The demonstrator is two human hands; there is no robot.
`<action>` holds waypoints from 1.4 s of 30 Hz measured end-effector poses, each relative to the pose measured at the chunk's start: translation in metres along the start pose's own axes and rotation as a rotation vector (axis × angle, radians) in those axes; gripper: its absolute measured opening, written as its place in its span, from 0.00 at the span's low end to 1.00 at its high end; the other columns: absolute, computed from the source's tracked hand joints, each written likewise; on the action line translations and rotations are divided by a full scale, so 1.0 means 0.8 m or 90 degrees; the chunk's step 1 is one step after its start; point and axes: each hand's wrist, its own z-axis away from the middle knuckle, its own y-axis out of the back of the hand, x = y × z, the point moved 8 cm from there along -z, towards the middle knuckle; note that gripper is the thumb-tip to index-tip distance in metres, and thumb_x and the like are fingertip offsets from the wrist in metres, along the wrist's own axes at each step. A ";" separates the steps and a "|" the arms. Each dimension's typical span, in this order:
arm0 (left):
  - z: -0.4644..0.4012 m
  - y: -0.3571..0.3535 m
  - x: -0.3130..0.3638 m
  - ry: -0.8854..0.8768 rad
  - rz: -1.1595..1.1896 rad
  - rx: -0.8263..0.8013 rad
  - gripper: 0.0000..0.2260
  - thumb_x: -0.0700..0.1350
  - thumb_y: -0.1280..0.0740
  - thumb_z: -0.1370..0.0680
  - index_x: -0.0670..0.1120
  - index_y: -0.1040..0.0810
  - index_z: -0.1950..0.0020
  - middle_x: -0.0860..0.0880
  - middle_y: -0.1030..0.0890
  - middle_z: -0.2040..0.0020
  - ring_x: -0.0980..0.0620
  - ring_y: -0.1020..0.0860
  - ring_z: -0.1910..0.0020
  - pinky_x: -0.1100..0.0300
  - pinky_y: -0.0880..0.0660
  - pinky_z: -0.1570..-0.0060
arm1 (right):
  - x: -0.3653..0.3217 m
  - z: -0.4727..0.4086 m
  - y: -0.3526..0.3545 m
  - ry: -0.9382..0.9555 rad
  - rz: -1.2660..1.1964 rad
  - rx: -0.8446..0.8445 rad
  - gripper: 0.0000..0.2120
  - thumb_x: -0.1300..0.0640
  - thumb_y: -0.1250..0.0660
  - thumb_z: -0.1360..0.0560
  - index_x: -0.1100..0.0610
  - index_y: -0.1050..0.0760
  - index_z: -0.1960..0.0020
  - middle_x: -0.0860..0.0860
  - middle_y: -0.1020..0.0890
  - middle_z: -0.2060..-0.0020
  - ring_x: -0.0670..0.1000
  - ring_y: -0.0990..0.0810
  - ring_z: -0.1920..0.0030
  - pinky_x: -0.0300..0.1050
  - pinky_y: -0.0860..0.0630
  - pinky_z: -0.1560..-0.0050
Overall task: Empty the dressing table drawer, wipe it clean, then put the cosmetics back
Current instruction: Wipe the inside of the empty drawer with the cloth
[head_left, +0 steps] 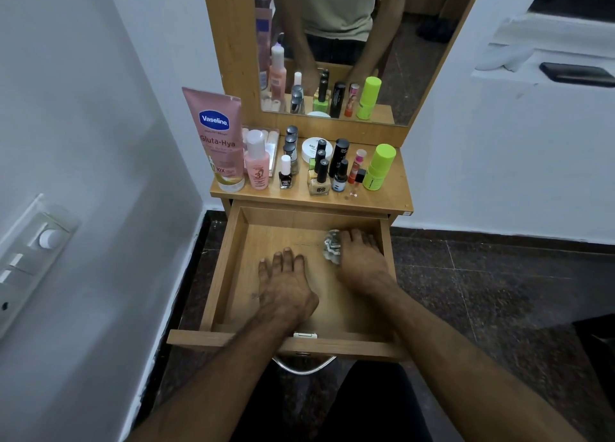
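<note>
drawer (229,268): pulled all the way out toward the near side and empty, so this looks like the wiping step, with the refill not started.
right hand (361,258): pressed down on a small crumpled cloth (332,249) at the far right of the drawer floor, fingers curled over it. Only the left edge of the cloth pokes out.
left hand (286,282): flat and spread on the drawer bottom, middle-left, holding nothing, probably just bracing.
cosmetics: all parked on the desk (396,188) right above the drawer. Pink Vaseline tube (218,135) far left, pink bottle (257,162) next to it, a cluster of nail polish bottles (319,172) in the middle, lime green stick (379,167) on the right.
risk 1: both hands are leaning on a fully extended drawer, and too much weight could tip it or strain the runners.
risk 2: the bottles stand packed tight near the desk's front edge, so a jolt from scrubbing, or a raised arm, could knock one into the drawer or onto the floor.
risk 3: the cloth is tiny, so corners and the left side could get missed.
risk 4: if the cloth is damp, putting stuff back too soon could leave marks.
</note>
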 end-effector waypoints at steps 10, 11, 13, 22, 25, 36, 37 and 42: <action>-0.001 0.001 -0.002 -0.008 0.013 -0.008 0.37 0.53 0.39 0.22 0.49 0.52 0.18 0.46 0.56 0.17 0.45 0.57 0.18 0.40 0.60 0.22 | -0.037 -0.003 -0.001 0.041 0.079 -0.022 0.34 0.57 0.33 0.24 0.57 0.41 0.21 0.58 0.34 0.24 0.61 0.39 0.23 0.60 0.45 0.21; 0.000 0.001 -0.002 -0.008 0.013 -0.012 0.37 0.53 0.39 0.22 0.49 0.52 0.17 0.46 0.57 0.17 0.45 0.58 0.18 0.40 0.60 0.22 | -0.033 -0.001 0.001 0.028 0.138 -0.021 0.32 0.55 0.35 0.22 0.57 0.42 0.21 0.58 0.33 0.24 0.61 0.39 0.23 0.60 0.45 0.21; 0.001 0.001 -0.001 -0.002 0.011 -0.017 0.37 0.53 0.40 0.22 0.49 0.53 0.17 0.45 0.57 0.17 0.45 0.58 0.18 0.41 0.62 0.22 | -0.020 0.003 0.004 -0.031 0.207 -0.042 0.29 0.53 0.40 0.19 0.59 0.42 0.21 0.61 0.32 0.25 0.64 0.36 0.25 0.60 0.39 0.24; 0.000 0.003 -0.001 0.007 0.032 -0.014 0.35 0.52 0.40 0.22 0.49 0.51 0.18 0.47 0.56 0.17 0.46 0.57 0.18 0.39 0.60 0.22 | -0.040 -0.002 0.004 0.024 0.149 -0.035 0.25 0.55 0.43 0.16 0.57 0.41 0.21 0.59 0.32 0.25 0.61 0.30 0.27 0.58 0.27 0.35; 0.000 0.006 -0.001 0.011 0.017 -0.003 0.35 0.52 0.40 0.22 0.49 0.51 0.18 0.47 0.54 0.17 0.46 0.56 0.18 0.38 0.59 0.22 | -0.036 0.003 -0.002 0.049 0.133 -0.040 0.28 0.56 0.43 0.17 0.55 0.46 0.19 0.58 0.38 0.21 0.62 0.39 0.22 0.59 0.34 0.27; 0.002 0.006 -0.001 0.007 0.024 -0.020 0.35 0.51 0.40 0.22 0.49 0.51 0.18 0.46 0.56 0.17 0.45 0.56 0.18 0.38 0.59 0.22 | -0.033 -0.004 -0.008 -0.012 0.033 -0.021 0.32 0.60 0.36 0.23 0.59 0.43 0.21 0.61 0.37 0.25 0.66 0.40 0.24 0.63 0.39 0.23; 0.003 0.007 0.000 0.004 0.027 -0.017 0.35 0.52 0.40 0.22 0.49 0.51 0.18 0.46 0.55 0.17 0.45 0.56 0.18 0.39 0.59 0.22 | -0.039 -0.005 -0.009 -0.004 0.032 -0.026 0.32 0.58 0.36 0.22 0.58 0.43 0.21 0.61 0.37 0.24 0.65 0.40 0.23 0.63 0.39 0.24; 0.006 0.023 -0.003 0.020 0.111 0.060 0.30 0.54 0.39 0.21 0.47 0.40 0.21 0.45 0.38 0.20 0.46 0.42 0.21 0.40 0.54 0.22 | -0.058 -0.010 -0.012 0.040 0.065 -0.023 0.29 0.51 0.41 0.18 0.56 0.43 0.20 0.60 0.37 0.23 0.64 0.38 0.24 0.62 0.36 0.26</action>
